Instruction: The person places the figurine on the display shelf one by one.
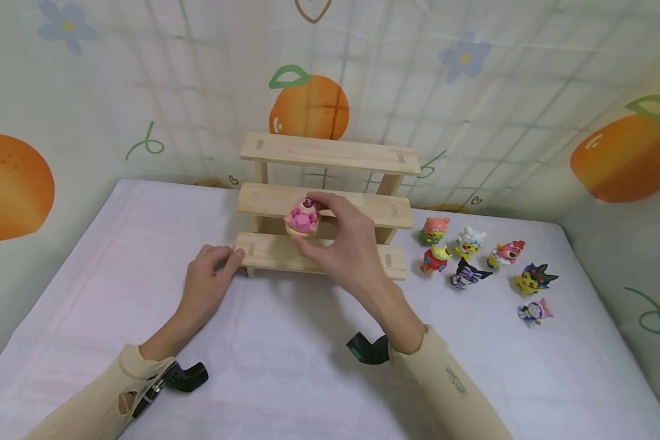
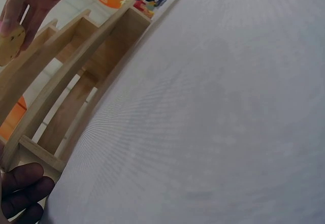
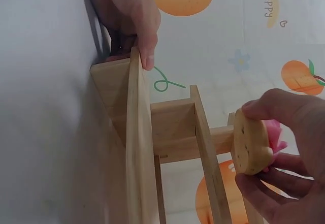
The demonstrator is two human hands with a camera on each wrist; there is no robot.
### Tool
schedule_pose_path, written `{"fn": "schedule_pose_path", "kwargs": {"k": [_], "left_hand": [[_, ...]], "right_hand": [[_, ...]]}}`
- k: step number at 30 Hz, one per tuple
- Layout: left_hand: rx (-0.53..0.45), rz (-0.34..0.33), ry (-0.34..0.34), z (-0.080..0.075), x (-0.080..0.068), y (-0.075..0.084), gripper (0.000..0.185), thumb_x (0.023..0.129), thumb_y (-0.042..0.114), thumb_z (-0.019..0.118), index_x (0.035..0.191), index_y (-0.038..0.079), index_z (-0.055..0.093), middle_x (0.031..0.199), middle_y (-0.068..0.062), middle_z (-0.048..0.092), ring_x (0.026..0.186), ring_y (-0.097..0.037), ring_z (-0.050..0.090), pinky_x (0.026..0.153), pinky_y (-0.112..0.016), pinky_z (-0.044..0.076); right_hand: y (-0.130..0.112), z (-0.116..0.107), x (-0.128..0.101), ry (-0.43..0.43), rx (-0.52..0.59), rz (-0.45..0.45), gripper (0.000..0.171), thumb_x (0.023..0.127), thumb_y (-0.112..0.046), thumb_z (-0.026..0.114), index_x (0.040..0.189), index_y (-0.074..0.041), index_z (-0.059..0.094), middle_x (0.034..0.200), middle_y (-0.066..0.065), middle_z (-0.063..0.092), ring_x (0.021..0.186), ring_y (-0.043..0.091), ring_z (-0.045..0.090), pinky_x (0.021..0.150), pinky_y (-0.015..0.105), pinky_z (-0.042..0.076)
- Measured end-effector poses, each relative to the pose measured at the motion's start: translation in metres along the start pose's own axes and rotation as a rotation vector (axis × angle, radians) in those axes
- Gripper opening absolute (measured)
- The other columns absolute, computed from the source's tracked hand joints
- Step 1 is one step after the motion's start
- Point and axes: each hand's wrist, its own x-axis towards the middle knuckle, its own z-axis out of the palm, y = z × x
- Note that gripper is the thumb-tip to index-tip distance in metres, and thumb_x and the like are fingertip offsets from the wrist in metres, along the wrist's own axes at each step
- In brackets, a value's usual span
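A three-tier wooden display shelf (image 1: 330,156) stands on the white-covered table. My left hand (image 1: 209,275) grips the left end of its lowest tier, thumb on the top face and fingers curled at the side. In front of the tiers, my right hand (image 1: 349,241) pinches a pink bear figurine (image 1: 302,217) between thumb and fingers. The figurine is upright and faces me. Its rounded tan base (image 3: 249,145) shows in the right wrist view, apart from the boards. The left wrist view catches part of that base (image 2: 11,45) at its left edge.
Several small figurines stand or lie right of the shelf, among them a dark-eared one (image 1: 467,275), a red-and-blue one (image 1: 436,259) and a pink-hatted one (image 1: 535,311). A curtain printed with oranges (image 1: 309,109) hangs close behind the shelf.
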Motion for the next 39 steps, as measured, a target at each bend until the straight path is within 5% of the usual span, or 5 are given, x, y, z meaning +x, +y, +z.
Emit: {"fn": "schedule_pose_path", "kwargs": {"k": [39], "left_hand": [[0.008, 0.003, 0.002, 0.001, 0.001, -0.003, 0.036, 0.107, 0.037, 0.061, 0.091, 0.009, 0.075, 0.102, -0.012, 0.064, 0.099, -0.025, 0.057, 0.093, -0.042, 0.041]], "right_hand": [[0.01, 0.052, 0.043, -0.114, -0.018, 0.0, 0.063, 0.085, -0.017, 0.09, 0.14, -0.005, 0.062, 0.133, 0.009, 0.07, 0.123, 0.023, 0.066, 0.108, 0.032, 0.05]]}}
